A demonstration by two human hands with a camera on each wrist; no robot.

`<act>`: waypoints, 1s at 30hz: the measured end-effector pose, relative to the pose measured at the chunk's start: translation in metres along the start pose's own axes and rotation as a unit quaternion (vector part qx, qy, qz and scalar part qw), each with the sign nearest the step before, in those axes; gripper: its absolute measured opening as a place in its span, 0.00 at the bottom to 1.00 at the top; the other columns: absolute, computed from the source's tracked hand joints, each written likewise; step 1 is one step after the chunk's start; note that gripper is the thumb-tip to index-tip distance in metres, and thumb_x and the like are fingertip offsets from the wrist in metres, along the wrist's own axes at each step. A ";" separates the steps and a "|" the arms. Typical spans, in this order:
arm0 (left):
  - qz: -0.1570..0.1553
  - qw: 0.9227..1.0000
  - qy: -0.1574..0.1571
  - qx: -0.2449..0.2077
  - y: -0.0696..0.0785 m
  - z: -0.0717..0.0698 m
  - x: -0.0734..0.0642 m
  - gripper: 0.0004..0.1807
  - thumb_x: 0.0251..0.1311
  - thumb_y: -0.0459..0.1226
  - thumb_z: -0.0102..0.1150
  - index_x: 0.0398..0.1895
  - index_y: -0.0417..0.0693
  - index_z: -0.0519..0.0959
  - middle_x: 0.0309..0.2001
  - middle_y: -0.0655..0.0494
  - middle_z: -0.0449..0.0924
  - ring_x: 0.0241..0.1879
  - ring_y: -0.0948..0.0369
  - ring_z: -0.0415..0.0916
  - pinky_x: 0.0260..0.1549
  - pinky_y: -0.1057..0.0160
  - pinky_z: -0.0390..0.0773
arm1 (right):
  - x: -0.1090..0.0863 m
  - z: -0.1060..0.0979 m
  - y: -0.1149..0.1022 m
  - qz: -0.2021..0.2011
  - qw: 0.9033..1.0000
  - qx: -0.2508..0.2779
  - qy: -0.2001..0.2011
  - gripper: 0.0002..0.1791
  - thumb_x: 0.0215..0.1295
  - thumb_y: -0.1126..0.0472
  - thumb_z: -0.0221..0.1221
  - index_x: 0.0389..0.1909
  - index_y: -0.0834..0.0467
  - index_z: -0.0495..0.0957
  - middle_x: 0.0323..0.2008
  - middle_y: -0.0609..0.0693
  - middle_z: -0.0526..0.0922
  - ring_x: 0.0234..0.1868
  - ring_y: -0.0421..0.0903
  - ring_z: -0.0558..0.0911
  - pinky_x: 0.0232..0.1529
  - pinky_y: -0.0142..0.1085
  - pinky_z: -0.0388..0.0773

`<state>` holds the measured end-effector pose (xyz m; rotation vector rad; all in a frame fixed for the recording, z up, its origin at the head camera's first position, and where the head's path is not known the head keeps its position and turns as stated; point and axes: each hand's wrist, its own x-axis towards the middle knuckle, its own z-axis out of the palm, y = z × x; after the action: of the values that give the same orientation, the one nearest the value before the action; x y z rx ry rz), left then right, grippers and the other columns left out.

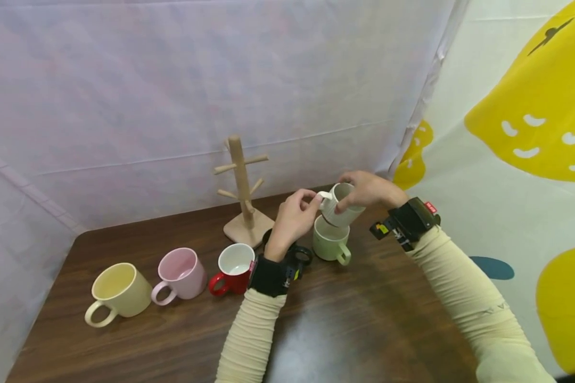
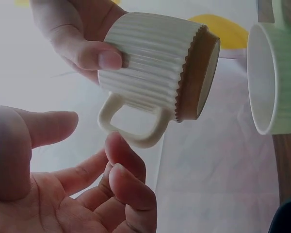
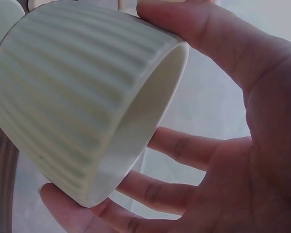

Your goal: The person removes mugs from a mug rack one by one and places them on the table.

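Note:
My right hand grips a ribbed white mug by its sides near the rim, thumb on one side and fingers on the other. The mug is held in the air, tilted, its brown base toward the light green mug below it. Beside the white mug's handle is my left hand; a fingertip touches or nearly touches the handle, while the thumb stays apart from it. Part of a black mug shows behind the left wrist, mostly hidden.
A wooden mug tree with bare pegs stands at the back of the dark wooden table. Along the left are a red mug with a white inside, a pink mug and a yellow mug. Cloth walls stand close behind.

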<state>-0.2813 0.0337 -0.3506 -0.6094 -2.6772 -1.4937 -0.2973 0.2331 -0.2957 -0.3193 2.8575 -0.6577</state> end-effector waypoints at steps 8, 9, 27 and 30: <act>0.018 1.000 -0.017 0.009 -0.001 0.006 0.002 0.21 0.68 0.52 0.44 0.49 0.49 0.79 0.27 0.53 0.77 0.24 0.58 0.72 0.24 0.63 0.70 | -0.004 0.000 -0.003 -0.016 1.000 -0.004 -0.022 0.44 0.40 0.50 0.71 0.61 0.61 0.69 0.63 0.62 0.69 0.57 0.57 0.70 0.55 0.53 0.71; 0.016 1.000 -0.020 0.009 -0.002 0.007 0.002 0.21 0.67 0.53 0.44 0.47 0.49 0.79 0.27 0.53 0.76 0.24 0.59 0.72 0.23 0.63 0.70 | -0.004 0.000 -0.003 -0.019 1.000 -0.007 -0.024 0.44 0.40 0.50 0.71 0.61 0.61 0.69 0.63 0.62 0.69 0.57 0.57 0.70 0.55 0.53 0.71; -0.035 0.990 -0.134 -0.008 -0.007 0.013 -0.007 0.29 0.68 0.58 0.38 0.29 0.47 0.80 0.23 0.56 0.72 0.22 0.60 0.65 0.22 0.63 0.64 | -0.010 0.006 -0.004 -0.043 0.996 -0.027 -0.070 0.40 0.39 0.60 0.70 0.60 0.53 0.70 0.57 0.58 0.74 0.47 0.54 0.74 0.43 0.46 0.77; -0.041 0.986 -0.155 -0.038 -0.009 0.014 -0.010 0.28 0.68 0.57 0.39 0.26 0.48 0.79 0.18 0.57 0.67 0.18 0.61 0.62 0.19 0.63 0.62 | -0.011 0.008 -0.003 -0.049 0.995 -0.021 -0.087 0.41 0.39 0.60 0.70 0.61 0.53 0.69 0.55 0.58 0.74 0.46 0.54 0.75 0.41 0.43 0.78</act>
<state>-0.2726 0.0379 -0.3674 -0.8085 -2.9141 -1.6527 -0.2845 0.2302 -0.2996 -0.5012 2.7071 -0.5571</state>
